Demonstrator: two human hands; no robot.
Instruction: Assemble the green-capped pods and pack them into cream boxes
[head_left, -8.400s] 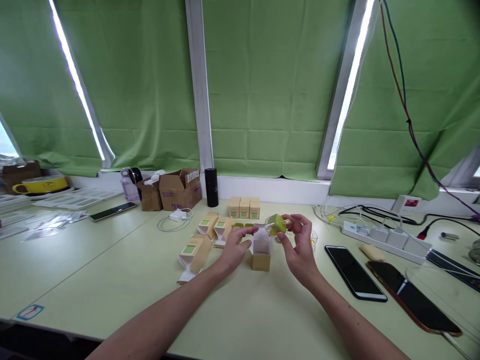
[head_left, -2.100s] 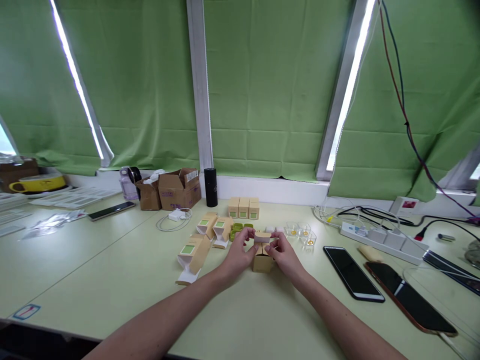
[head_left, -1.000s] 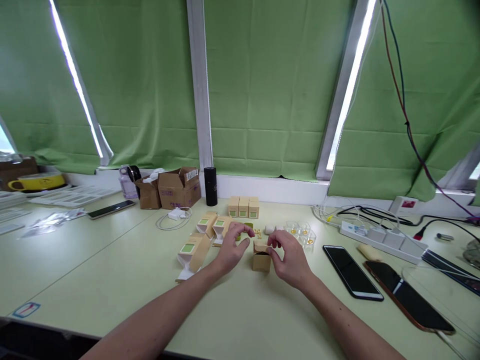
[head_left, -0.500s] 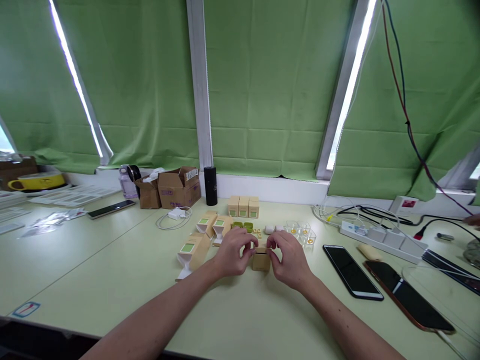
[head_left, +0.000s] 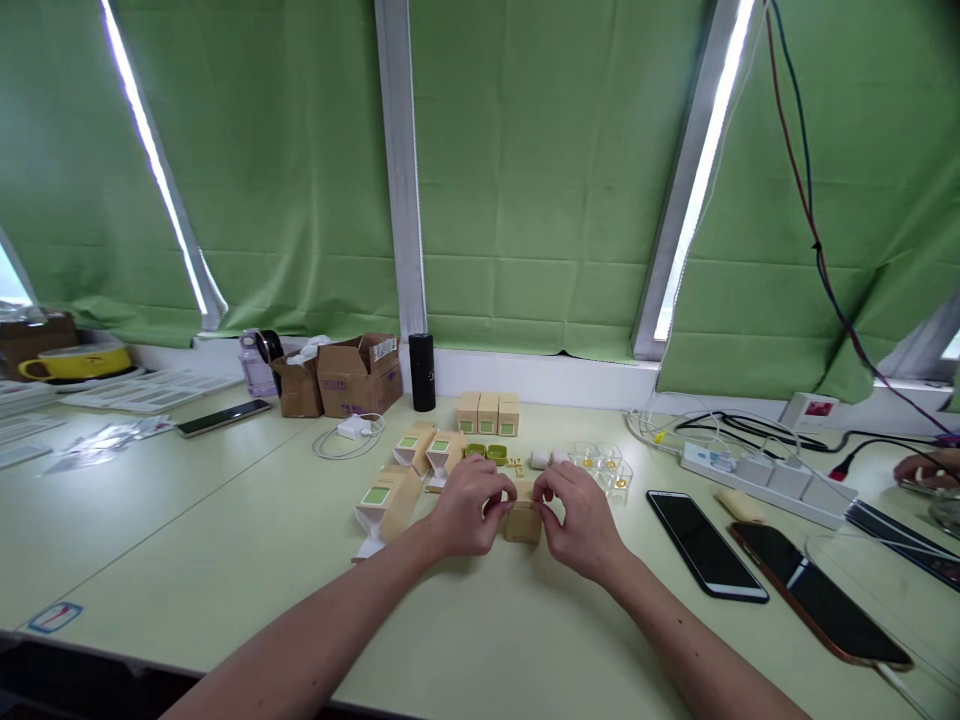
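Note:
A small brown cardboard box [head_left: 523, 526] stands upright on the table in front of me. My left hand [head_left: 471, 505] pinches the box's top edge at its left corner, thumb against fingertips. At the right corner my right hand [head_left: 577, 512] has the same kind of pinch. The fingers partly hide the lid. Left of my hands lie several similar boxes [head_left: 388, 497] with green labels and open white-lined flaps. Just beyond my hands are green square containers [head_left: 496, 455], small gold-coloured pieces [head_left: 514, 462], white cylinders [head_left: 540, 459] and clear cups [head_left: 609, 460] with yellow bits.
Three closed boxes [head_left: 487, 413] stand in a row near the wall. A black cylinder [head_left: 422, 372] and larger open cartons [head_left: 358, 376] are further left. On the right lie phones [head_left: 705, 545], a power strip [head_left: 765, 480] and cables. Another person's hand [head_left: 928, 468] is at the right edge.
The dark gap along the top of the small box no longer shows, and its lid sits closer to the front wall. Another person's hand has come further in at the right.

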